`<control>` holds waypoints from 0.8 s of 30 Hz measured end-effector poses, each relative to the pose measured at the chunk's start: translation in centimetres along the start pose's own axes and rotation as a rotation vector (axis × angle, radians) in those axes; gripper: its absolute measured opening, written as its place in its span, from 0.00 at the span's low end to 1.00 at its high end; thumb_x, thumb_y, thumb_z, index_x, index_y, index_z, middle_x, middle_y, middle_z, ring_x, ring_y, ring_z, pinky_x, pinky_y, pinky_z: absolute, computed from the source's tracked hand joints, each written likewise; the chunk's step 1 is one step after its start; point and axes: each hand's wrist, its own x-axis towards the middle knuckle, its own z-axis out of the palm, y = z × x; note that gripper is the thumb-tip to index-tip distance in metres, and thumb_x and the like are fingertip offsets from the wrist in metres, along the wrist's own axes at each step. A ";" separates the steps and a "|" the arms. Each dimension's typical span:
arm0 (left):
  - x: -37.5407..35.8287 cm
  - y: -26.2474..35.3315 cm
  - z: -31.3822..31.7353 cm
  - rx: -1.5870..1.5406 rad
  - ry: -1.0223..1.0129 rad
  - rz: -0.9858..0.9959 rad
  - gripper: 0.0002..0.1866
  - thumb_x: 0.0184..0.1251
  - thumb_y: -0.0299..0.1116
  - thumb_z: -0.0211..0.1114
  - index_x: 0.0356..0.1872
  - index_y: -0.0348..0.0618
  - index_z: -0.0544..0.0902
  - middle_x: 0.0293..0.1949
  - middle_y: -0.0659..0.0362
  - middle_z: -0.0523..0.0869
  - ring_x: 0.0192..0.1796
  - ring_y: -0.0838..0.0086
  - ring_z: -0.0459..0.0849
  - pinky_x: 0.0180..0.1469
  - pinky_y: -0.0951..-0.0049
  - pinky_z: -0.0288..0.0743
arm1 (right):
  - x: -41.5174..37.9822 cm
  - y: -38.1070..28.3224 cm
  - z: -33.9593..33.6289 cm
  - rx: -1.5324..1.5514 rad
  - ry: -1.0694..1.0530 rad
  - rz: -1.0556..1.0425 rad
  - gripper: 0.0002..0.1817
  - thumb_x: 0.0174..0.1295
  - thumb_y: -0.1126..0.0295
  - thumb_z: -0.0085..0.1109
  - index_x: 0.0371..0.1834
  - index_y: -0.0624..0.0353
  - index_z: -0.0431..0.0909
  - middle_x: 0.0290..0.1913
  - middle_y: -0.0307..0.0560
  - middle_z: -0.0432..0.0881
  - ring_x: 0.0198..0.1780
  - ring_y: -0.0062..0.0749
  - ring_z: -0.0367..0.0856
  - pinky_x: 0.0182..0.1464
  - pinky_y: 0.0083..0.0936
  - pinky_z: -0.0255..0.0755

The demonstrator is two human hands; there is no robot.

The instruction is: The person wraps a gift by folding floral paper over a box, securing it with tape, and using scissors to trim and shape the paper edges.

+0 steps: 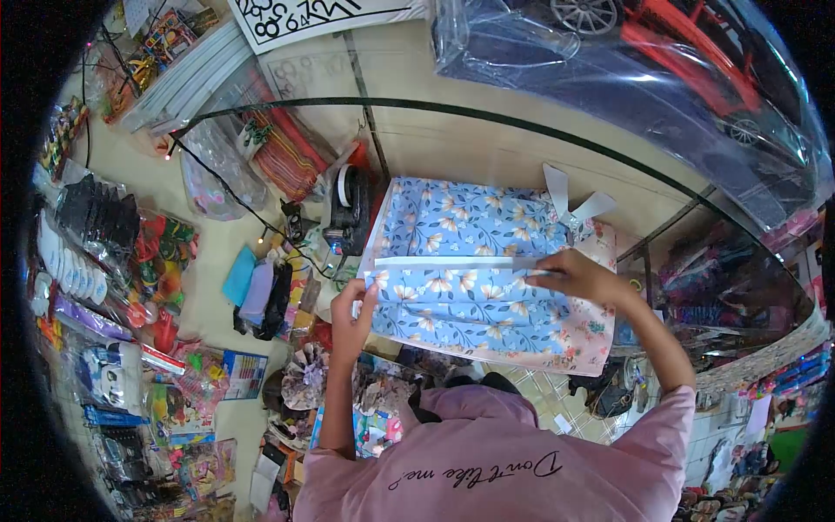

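Currently, blue floral paper (474, 300) lies across the middle of the tabletop (491, 157), folded, creased lengthwise, printed with pale orange-yellow flowers and dark leaves; whether anything sits inside it cannot be told. A white band (452, 262) runs along the fold, nearly from one side to the other. Left hand (350, 317) at the paper's left edge, just below the band's end: fingers bent, thumb near the corner, half closed; cannot tell whether it grips or merely steadies. Right hand (578, 277) at the opposite end, thumb and fingers closed together on the paper by the band's right end. Pink floral paper (596, 335) shows from beneath the blue on the right and along the near side. Two white pointed pieces (558, 190) stick out by the far right corner; their nature is unclear. Just beside the far left corner, a black tape dispenser (345, 217) bearing a white roll. Farther left, small folded goods, one light blue (238, 275), one lilac (257, 291), near a dark cable (228, 187) with small lights. Beyond, a dark curved edge (435, 108) crosses the view; past it, a sheet with black numerals (330, 19) and, upper right, a red model car (696, 52) in clear wrapping. Packaged wares (113, 374) crowd the far left.
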 end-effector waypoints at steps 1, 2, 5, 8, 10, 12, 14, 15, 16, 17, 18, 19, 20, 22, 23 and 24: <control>0.3 -0.1 0.1 0.015 0.012 0.013 0.08 0.69 0.29 0.62 0.31 0.35 0.76 0.22 0.65 0.74 0.25 0.85 0.68 0.29 0.79 0.63 | 0.6 0.5 -0.4 -0.002 -0.020 0.008 0.16 0.65 0.59 0.62 0.31 0.64 0.82 0.19 0.41 0.71 0.22 0.20 0.63 0.25 0.26 0.59; 0.6 -0.1 0.3 0.030 0.025 0.025 0.09 0.69 0.29 0.62 0.31 0.36 0.76 0.21 0.66 0.72 0.25 0.85 0.66 0.28 0.78 0.61 | 1.1 1.1 -0.6 -0.005 -0.042 0.015 0.17 0.65 0.58 0.63 0.30 0.64 0.81 0.18 0.38 0.67 0.23 0.18 0.60 0.25 0.26 0.57; 0.6 -0.4 0.7 0.052 0.040 -0.046 0.10 0.69 0.30 0.63 0.30 0.37 0.76 0.21 0.68 0.69 0.25 0.85 0.63 0.27 0.78 0.58 | 1.9 2.7 -0.7 -0.127 -0.053 0.031 0.22 0.63 0.51 0.63 0.30 0.64 0.82 0.19 0.49 0.71 0.23 0.27 0.66 0.28 0.31 0.63; 0.4 -1.1 1.2 0.024 0.059 -0.125 0.10 0.68 0.31 0.65 0.30 0.37 0.75 0.21 0.69 0.68 0.25 0.86 0.63 0.27 0.80 0.57 | 2.3 3.4 -0.9 -0.175 -0.107 0.055 0.21 0.63 0.52 0.62 0.32 0.63 0.83 0.22 0.50 0.74 0.24 0.28 0.68 0.30 0.32 0.64; 0.4 -1.3 1.4 0.017 0.085 -0.107 0.10 0.67 0.31 0.65 0.30 0.38 0.75 0.21 0.69 0.68 0.25 0.86 0.63 0.27 0.81 0.57 | 2.3 3.4 -1.0 -0.156 -0.112 0.004 0.20 0.64 0.52 0.61 0.35 0.62 0.84 0.24 0.51 0.77 0.25 0.29 0.70 0.32 0.32 0.66; 0.7 -1.3 1.5 0.037 0.117 -0.031 0.10 0.67 0.31 0.66 0.30 0.38 0.75 0.21 0.70 0.67 0.24 0.87 0.63 0.27 0.82 0.57 | 1.9 2.9 -0.9 -0.102 -0.080 -0.082 0.20 0.65 0.53 0.60 0.39 0.62 0.84 0.26 0.53 0.79 0.27 0.31 0.73 0.33 0.32 0.67; 1.0 -3.0 1.7 -0.131 0.101 -0.054 0.09 0.67 0.30 0.66 0.34 0.38 0.75 0.22 0.69 0.71 0.25 0.88 0.64 0.27 0.83 0.57 | 1.8 1.8 -1.0 -0.109 -0.087 -0.078 0.19 0.66 0.54 0.61 0.35 0.64 0.82 0.21 0.48 0.70 0.25 0.25 0.64 0.29 0.30 0.61; 1.3 -2.8 1.8 -0.216 0.092 -0.064 0.08 0.67 0.30 0.66 0.36 0.38 0.75 0.23 0.69 0.72 0.25 0.88 0.64 0.27 0.84 0.57 | 1.8 1.6 -1.1 -0.113 -0.089 -0.075 0.19 0.66 0.55 0.61 0.33 0.64 0.81 0.19 0.46 0.66 0.23 0.22 0.60 0.27 0.29 0.58; 1.3 -2.5 1.7 -0.252 0.080 -0.155 0.08 0.67 0.30 0.66 0.40 0.39 0.75 0.25 0.68 0.75 0.27 0.88 0.67 0.29 0.84 0.59 | 1.9 1.8 -1.1 -0.105 -0.101 -0.088 0.20 0.66 0.55 0.61 0.34 0.64 0.81 0.19 0.46 0.67 0.24 0.22 0.61 0.27 0.29 0.59; 1.1 -2.0 1.6 -0.289 0.067 -0.245 0.09 0.68 0.30 0.65 0.43 0.40 0.75 0.27 0.67 0.78 0.29 0.88 0.70 0.30 0.84 0.62 | 2.1 2.3 -1.1 -0.097 -0.113 -0.101 0.20 0.66 0.54 0.60 0.34 0.64 0.81 0.19 0.47 0.69 0.24 0.23 0.61 0.27 0.29 0.59; 1.0 -1.4 1.7 -0.325 0.055 -0.336 0.10 0.68 0.31 0.64 0.46 0.41 0.75 0.29 0.66 0.81 0.31 0.88 0.73 0.32 0.84 0.64 | 2.3 2.5 -1.2 -0.090 -0.125 -0.114 0.20 0.66 0.54 0.60 0.35 0.64 0.81 0.20 0.47 0.70 0.24 0.23 0.62 0.27 0.29 0.59; 1.0 -1.5 1.8 -0.320 0.072 -0.302 0.12 0.68 0.31 0.64 0.49 0.41 0.75 0.29 0.65 0.82 0.30 0.88 0.73 0.32 0.84 0.64 | 2.3 2.6 -1.2 -0.093 -0.114 -0.094 0.19 0.65 0.55 0.61 0.34 0.64 0.81 0.21 0.47 0.71 0.25 0.24 0.63 0.28 0.29 0.60; 0.9 -1.7 1.8 -0.313 0.089 -0.269 0.15 0.68 0.30 0.64 0.52 0.40 0.74 0.30 0.64 0.83 0.30 0.88 0.73 0.32 0.84 0.64 | 2.3 2.6 -1.1 -0.096 -0.102 -0.074 0.18 0.65 0.56 0.62 0.32 0.63 0.80 0.22 0.48 0.73 0.26 0.24 0.65 0.29 0.29 0.61; 1.0 -1.4 2.1 -0.273 0.125 -0.222 0.17 0.69 0.30 0.64 0.56 0.38 0.74 0.30 0.63 0.83 0.30 0.88 0.74 0.32 0.84 0.65 | 2.4 3.1 -0.9 -0.098 -0.029 -0.083 0.16 0.62 0.59 0.66 0.29 0.62 0.79 0.25 0.47 0.75 0.28 0.26 0.68 0.32 0.30 0.63; 0.9 -1.0 2.3 -0.240 0.143 -0.211 0.18 0.69 0.29 0.64 0.56 0.36 0.74 0.29 0.63 0.83 0.30 0.88 0.74 0.32 0.84 0.66 | 2.3 4.0 -0.6 -0.096 0.032 -0.109 0.15 0.60 0.61 0.68 0.28 0.62 0.78 0.27 0.46 0.76 0.30 0.27 0.69 0.34 0.30 0.64; 0.9 -0.7 2.3 -0.207 0.162 -0.199 0.18 0.69 0.29 0.63 0.57 0.34 0.74 0.28 0.63 0.82 0.30 0.88 0.75 0.32 0.84 0.67 | 2.3 4.0 -0.4 -0.095 0.092 -0.136 0.14 0.58 0.63 0.70 0.26 0.62 0.77 0.29 0.46 0.78 0.32 0.28 0.71 0.35 0.31 0.65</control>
